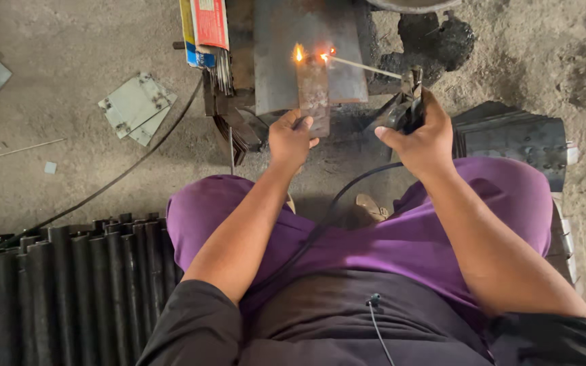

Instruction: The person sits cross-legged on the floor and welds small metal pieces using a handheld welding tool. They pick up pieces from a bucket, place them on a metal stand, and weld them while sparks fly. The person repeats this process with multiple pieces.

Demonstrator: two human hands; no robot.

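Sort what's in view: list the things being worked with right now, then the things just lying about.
In use:
- left hand steadying the small metal plate
- right hand gripping the electrode holder
- welding rod, glowing at the plate's top
- black cable

Lying about:
- electrode packet
- flat plates with holes
- dark tubes
- loose rod

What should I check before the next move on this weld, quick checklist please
1. Left hand steadies the small metal piece at its lower end: ok.
2. Right hand grips the electrode holder: ok.
3. Welding rod tip meets the piece's top edge, sparks there: ok.
4. Hands bare near the glow: not ok.
5. Cable crosses the lap: not ok.
6. Joint fused: cannot tell.
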